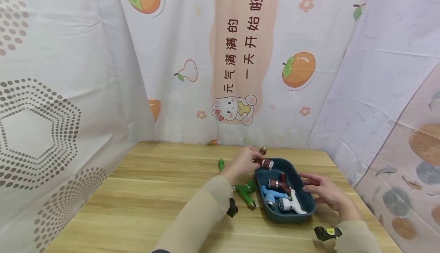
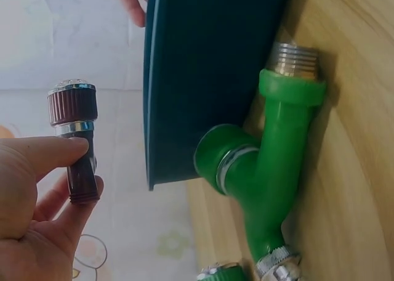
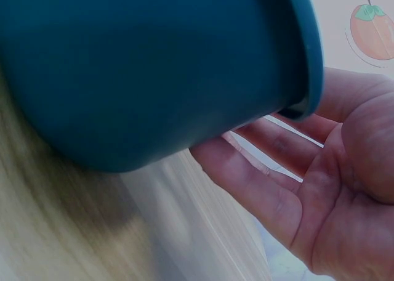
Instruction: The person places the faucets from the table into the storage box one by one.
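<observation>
In the head view my left hand [image 1: 243, 162] holds a dark brown tap [image 1: 266, 164] over the far left edge of a dark teal basin [image 1: 300, 176]. The left wrist view shows thumb and fingers pinching that tap [image 2: 80, 151] by its body, below the ribbed knob. My right hand [image 1: 324, 190] rests against the basin's right side, its fingers [image 3: 246, 170] touching the outer wall beneath the rim. Inside the basin lie another brown tap [image 1: 280, 184], a blue tap [image 1: 271, 195] and a white tap [image 1: 292, 204].
A green tap [image 1: 245, 192] lies on the wooden table [image 1: 137, 203] just left of the basin. Farther back, another green piece [image 1: 221, 164] is partly covered by the left forearm. Printed curtains [image 1: 172, 54] enclose the table at the back and sides.
</observation>
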A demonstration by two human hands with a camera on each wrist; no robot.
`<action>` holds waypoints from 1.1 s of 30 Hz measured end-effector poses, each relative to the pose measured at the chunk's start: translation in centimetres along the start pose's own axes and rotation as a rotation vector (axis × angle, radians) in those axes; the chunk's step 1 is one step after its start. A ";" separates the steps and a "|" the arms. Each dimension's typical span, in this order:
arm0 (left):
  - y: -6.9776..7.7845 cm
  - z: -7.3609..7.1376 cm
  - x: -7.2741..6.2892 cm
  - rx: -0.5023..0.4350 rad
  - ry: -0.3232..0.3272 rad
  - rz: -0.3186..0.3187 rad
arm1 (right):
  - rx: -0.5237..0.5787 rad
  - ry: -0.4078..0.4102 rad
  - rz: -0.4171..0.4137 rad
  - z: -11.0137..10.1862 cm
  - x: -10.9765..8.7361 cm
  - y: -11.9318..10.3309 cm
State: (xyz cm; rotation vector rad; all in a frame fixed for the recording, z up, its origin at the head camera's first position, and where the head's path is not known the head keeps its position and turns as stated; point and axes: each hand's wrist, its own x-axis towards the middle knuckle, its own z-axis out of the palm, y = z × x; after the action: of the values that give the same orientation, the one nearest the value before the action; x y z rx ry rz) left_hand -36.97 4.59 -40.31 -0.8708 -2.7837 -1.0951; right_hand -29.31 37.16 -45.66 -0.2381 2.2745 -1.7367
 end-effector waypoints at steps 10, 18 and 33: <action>0.9 2.2 0.5 -0.079 -0.008 -0.065 | -0.003 0.006 0.006 0.1 -0.2 -0.2; 1.0 3.5 0.9 0.110 -0.024 -0.047 | 0.005 0.006 -0.002 0.1 0.0 0.0; 0.0 4.3 0.8 0.103 -0.077 -0.051 | 0.008 0.007 -0.011 0.2 0.0 -0.1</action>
State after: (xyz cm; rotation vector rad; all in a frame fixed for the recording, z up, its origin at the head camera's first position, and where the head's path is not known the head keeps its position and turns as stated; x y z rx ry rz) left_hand -36.91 7.75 -43.32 -0.8531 -2.9107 -0.9335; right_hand -29.26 36.98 -45.59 -0.2439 2.2747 -1.7547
